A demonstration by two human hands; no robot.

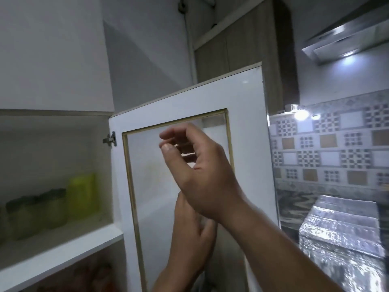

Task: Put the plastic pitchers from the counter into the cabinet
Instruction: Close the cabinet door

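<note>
The cabinet (63, 127) opening is left unblocked by the door (242, 106), which is swung wide on its hinge (110, 139) at the right edge. The upper shelf (69, 247) is partly taken by blurred dark-lidded jars (35, 213) and a yellow container (83, 194) along the back; its front edge and the space above them are left free. The door's glass panel (147, 175) is fronted by both hands, right hand (202, 171) over left hand (193, 234), empty and loosely curled.

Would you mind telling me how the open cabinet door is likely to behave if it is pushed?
The cabinet door hangs on a metal hinge, so it would probably swing rather than flex. Its framed translucent panel looks like glass, so possibly fragile if slammed. Its glossy white face may be slippery.
</note>
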